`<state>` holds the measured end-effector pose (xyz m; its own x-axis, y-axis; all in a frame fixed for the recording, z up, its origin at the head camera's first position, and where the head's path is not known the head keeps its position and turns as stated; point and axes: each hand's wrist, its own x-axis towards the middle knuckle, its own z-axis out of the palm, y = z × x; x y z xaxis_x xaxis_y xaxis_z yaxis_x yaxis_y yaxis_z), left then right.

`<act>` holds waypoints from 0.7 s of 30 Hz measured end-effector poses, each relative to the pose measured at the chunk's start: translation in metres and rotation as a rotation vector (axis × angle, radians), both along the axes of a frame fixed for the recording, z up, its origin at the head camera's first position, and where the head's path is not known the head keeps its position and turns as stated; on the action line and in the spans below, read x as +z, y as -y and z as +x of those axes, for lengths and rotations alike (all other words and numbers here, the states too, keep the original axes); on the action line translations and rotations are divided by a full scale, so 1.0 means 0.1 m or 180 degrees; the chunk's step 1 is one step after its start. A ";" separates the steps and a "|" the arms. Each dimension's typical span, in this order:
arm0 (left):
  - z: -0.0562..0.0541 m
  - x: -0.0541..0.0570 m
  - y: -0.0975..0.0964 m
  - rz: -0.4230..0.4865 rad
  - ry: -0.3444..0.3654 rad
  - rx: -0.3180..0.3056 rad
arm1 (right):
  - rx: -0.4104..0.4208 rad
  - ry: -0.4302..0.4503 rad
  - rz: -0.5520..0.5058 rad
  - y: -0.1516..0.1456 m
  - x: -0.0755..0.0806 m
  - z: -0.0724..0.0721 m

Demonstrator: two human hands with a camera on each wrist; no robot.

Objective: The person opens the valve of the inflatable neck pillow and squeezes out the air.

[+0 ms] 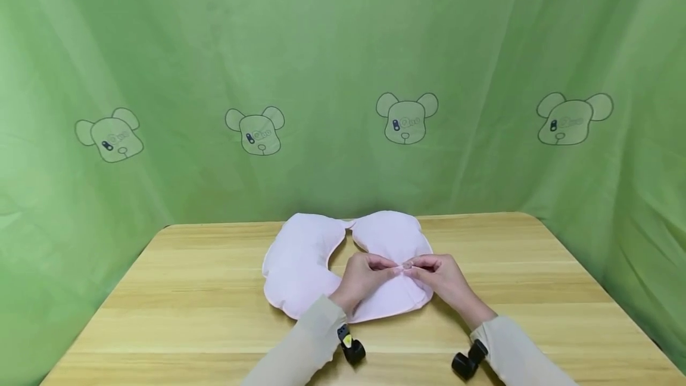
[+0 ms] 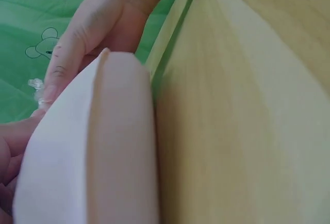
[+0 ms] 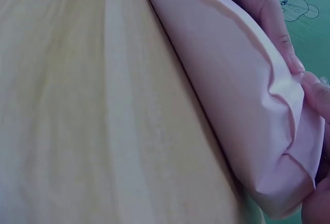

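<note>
A pale pink U-shaped inflatable neck pillow [image 1: 300, 261] lies puffed up on the table, its curve toward the near edge. On its right arm a small clear air valve [image 1: 407, 265] stands up from the fabric. With thumb and fingers my left hand [image 1: 361, 279] pinches the pillow at the foot of the valve. My right hand [image 1: 445, 279] meets it from the other side and pinches the valve, fingertips nearly touching the left ones. In the left wrist view the valve [image 2: 36, 83] shows clear plastic past the thumb. Wrinkles gather in the pillow [image 3: 232, 74] near the fingers in the right wrist view.
The wooden table [image 1: 187, 290] extends on both sides of the pillow. Behind it hangs a green curtain [image 1: 321, 46] printed with bear heads. A small black device [image 1: 351, 347] sits at the left wrist and another [image 1: 468, 362] at the right.
</note>
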<state>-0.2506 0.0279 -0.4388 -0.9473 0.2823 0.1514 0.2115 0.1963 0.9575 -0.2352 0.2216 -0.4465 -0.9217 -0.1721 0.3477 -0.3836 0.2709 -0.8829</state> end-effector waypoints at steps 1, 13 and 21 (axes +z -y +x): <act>0.00 0.01 0.02 -0.0049 -0.0002 -0.0003 | -0.0019 0.0017 -0.0001 0.00 0.00 0.00; 0.02 0.29 0.41 -0.0331 -0.0455 -0.0247 | -0.0124 0.0125 0.0096 0.11 0.25 0.17; -0.01 0.42 0.78 -0.0112 -0.0503 -0.0313 | -0.0245 0.0149 0.0163 0.12 0.27 0.20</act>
<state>-0.2517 -0.0499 -0.3964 -0.8801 0.3802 0.2845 0.3785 0.1999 0.9037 -0.2157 0.2092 -0.4197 -0.9479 -0.1165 0.2965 -0.3185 0.3432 -0.8836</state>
